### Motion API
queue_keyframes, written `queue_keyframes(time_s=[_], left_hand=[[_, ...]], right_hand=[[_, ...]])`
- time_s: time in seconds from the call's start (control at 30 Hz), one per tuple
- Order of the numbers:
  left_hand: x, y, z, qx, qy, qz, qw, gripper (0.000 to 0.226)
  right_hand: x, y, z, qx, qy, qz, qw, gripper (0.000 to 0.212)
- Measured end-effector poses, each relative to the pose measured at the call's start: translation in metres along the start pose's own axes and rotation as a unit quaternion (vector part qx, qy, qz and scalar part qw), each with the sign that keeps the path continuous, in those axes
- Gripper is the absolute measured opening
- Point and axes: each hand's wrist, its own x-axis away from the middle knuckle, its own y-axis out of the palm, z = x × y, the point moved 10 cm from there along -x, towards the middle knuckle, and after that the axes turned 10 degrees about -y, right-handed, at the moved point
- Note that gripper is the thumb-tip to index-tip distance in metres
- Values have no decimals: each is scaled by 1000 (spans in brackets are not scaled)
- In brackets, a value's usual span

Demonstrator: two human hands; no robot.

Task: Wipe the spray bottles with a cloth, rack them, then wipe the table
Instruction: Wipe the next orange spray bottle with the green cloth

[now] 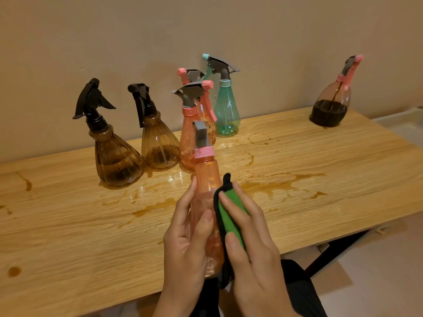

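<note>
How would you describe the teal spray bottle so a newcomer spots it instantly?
Look along the wooden table to the bottles grouped near the wall. The teal spray bottle stands rightmost in that group, beside two pink bottles. It alone is blue-green.

Your table point(343, 161) is pale wood grain, satin where dry and glossy where brown liquid point(270, 185) has pooled. The bottle point(207, 179) is clear, shiny orange plastic (ribbed lower down); the cloth point(230, 223) looks soft, matt green, edged black.

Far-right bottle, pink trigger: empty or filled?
Partly filled: the far-right bottle holds dark liquid in its lower part; see-through above.
</note>
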Motion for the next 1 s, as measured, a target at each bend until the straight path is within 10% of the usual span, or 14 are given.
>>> queue_keyframes(time_s=[0.47,0.7,1.0], left_hand=[[-3,-1,-4,26,-27,-5,999,54],[0,14,-1,-23,-22,-75,997,53],[1,1,6,55,-6,-21,998,56]], right_hand=[[17,3,0,15,0,24,1000,44],[-17,-10,28,-175,119,24,977,40],[6,-2,-5,16,-30,-12,999,47]])
